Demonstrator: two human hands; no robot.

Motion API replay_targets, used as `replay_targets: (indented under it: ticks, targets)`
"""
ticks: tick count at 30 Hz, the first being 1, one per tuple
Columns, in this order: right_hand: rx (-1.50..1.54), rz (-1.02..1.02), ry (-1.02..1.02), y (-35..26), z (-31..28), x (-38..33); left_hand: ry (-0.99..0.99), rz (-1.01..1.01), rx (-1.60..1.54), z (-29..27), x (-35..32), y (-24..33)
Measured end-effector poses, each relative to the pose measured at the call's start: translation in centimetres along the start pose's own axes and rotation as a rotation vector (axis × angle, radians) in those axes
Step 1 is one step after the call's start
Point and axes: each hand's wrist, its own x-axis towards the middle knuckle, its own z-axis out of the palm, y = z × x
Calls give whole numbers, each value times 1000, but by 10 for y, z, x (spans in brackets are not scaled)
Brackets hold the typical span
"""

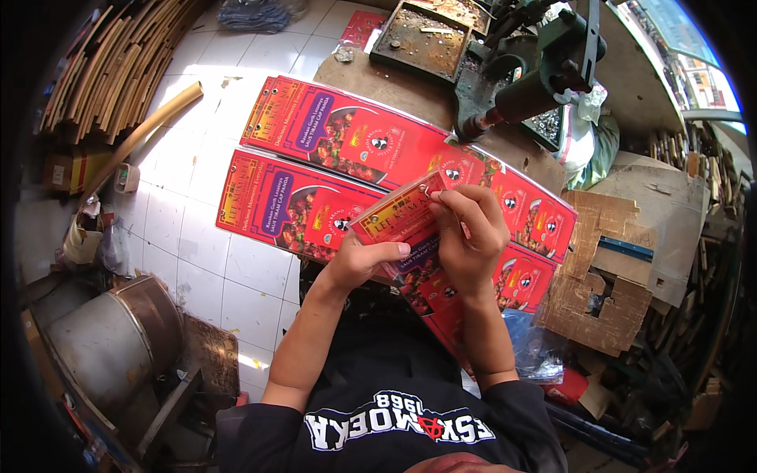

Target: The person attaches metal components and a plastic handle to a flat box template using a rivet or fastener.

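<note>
A long red printed panel with a glossy surface (404,211) slants across my lap, its orange-topped end raised. My left hand (356,256) grips that end by its left edge, thumb lying on the face. At the top right corner of the same end, my right hand (473,236) is closed in a pinch, with a tiny pale bit showing by the fingertips; I cannot make out what it is. Beneath lie two more red panels, a far one (418,146) and a near one (252,206), side by side, with dark eyelet holes in their orange ends.
A dark green press machine (536,98) stands at the far right, beside a grimy metal tray (418,43). Brown cardboard (568,272) lies right of the panels. At left are stacked wooden strips (110,71), a bent tan tube (154,126) and a metal drum (102,339).
</note>
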Motion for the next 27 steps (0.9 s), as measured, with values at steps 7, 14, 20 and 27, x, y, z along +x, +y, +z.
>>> replay_targets:
  ticks: [7,14,20,27]
  targets:
    - [14,-4,-33,-2,-6,-6,7,-11,-36,1,-1,3]
    - [-17,-80,-68,-1,-5,-17,50,219,146,14,9,4]
    - [164,108,16,3,-9,-20,391,362,454,29,18,-10]
    - [289,151,42,1,-10,-20,193,371,-156,27,15,-7]
